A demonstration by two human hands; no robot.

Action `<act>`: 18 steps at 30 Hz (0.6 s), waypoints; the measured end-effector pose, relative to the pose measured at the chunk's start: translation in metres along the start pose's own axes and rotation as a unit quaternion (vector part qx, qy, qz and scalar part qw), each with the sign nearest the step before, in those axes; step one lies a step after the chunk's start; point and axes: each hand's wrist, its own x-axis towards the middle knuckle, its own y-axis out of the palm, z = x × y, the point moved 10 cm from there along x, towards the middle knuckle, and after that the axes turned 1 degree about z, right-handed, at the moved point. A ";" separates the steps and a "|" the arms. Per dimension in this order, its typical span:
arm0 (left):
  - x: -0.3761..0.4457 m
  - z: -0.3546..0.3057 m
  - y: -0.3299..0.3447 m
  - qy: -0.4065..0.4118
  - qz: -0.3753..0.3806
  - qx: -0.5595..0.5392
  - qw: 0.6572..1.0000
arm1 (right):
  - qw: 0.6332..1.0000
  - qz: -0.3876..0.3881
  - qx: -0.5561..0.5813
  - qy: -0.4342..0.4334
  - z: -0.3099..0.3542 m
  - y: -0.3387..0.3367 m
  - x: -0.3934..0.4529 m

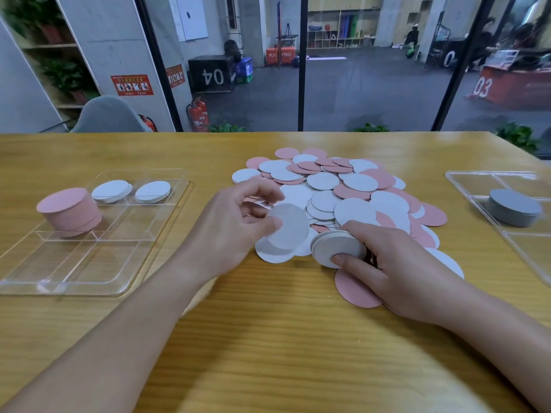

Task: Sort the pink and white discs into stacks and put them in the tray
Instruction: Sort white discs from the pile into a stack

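Wooden table [268, 338] before glass partition [372, 84]; grey chair [110, 116], fire extinguishers [198, 114].

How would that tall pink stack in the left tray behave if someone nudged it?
The pink stack would probably shear rather than tip as one piece: it is loose thin discs, and its lower layers already sit offset. The discs look light and smooth, so they would likely slide apart easily. The tray's low clear dividers might catch only the bottom ones.

A wooden tabletop [89, 323] filled the foreground. Beyond its far edge stood a grey chair [108, 116], two red fire extinguishers [198, 114] and a glass wall. Behind the glass sat a black box [210, 74] marked 04 and an orange box [518, 87] marked 03.
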 end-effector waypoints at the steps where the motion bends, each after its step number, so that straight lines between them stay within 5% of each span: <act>1: 0.000 -0.001 0.002 0.008 0.005 0.005 1.000 | 1.000 0.000 -0.001 0.001 0.000 0.000 0.000; 18: -0.013 -0.012 0.058 0.044 0.124 -0.012 0.991 | 1.000 -0.010 -0.018 -0.014 0.009 0.006 0.001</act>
